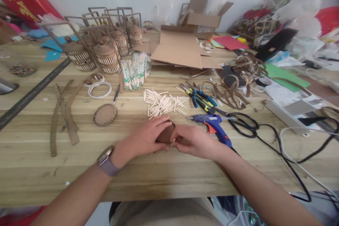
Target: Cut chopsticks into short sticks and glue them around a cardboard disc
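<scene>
My left hand [149, 137] is closed around a small round brown cardboard piece [164, 133] with a notched edge, its fingers over the far side and its thumb along the near side. At the right edge of that piece, my right hand [194, 140] makes a pinch; a pale tip, seemingly a short wooden stick, shows at its fingertips. Just beyond the hands lies a loose pile of short wooden sticks [162, 104]. A blue hot glue gun [213, 122] rests beside my right hand. Left of my left hand sits a similar round cardboard disc [105, 114] with a ridged rim.
Finished-looking cardboard lanterns [106, 54] stand at the back left, near bagged sticks [135, 69]. Flattened cardboard [178, 47] lies at the back. Pliers [202, 99], scissors [242, 123], curled cardboard strips [235, 88] and cables [280, 162] crowd the right; a white tape roll [100, 95] lies left.
</scene>
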`<state>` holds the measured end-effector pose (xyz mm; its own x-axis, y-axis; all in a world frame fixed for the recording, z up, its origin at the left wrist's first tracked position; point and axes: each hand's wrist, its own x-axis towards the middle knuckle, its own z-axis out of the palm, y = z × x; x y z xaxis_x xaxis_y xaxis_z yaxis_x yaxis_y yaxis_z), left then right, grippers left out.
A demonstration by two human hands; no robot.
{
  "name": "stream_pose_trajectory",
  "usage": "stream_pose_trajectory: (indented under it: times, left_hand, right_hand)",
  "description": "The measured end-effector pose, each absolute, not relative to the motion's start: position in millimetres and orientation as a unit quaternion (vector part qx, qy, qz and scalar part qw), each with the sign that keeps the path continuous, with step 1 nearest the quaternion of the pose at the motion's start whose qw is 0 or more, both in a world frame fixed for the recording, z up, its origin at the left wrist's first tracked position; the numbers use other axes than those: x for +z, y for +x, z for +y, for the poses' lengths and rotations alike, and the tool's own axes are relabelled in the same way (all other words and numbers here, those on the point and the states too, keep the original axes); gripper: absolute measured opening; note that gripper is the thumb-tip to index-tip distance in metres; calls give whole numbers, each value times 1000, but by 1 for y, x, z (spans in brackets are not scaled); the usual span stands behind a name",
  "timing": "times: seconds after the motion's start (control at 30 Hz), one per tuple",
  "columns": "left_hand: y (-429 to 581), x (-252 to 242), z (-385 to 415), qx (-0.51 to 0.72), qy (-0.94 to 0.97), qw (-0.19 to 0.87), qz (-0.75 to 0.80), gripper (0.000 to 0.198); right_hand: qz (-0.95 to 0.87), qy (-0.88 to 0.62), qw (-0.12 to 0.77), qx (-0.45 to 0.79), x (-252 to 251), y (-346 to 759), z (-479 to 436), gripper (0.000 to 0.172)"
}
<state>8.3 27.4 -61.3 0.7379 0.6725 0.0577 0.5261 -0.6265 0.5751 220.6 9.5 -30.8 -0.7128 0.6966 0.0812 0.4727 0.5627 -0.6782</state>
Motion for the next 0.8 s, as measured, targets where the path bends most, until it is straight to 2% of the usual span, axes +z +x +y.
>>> stream_pose_trajectory:
  times: [0.8]
  left_hand:
    - [11, -63, 24, 146, 893, 261, 335, 69]
  right_hand:
    - [-910, -279, 156, 265, -38, 220, 10, 12]
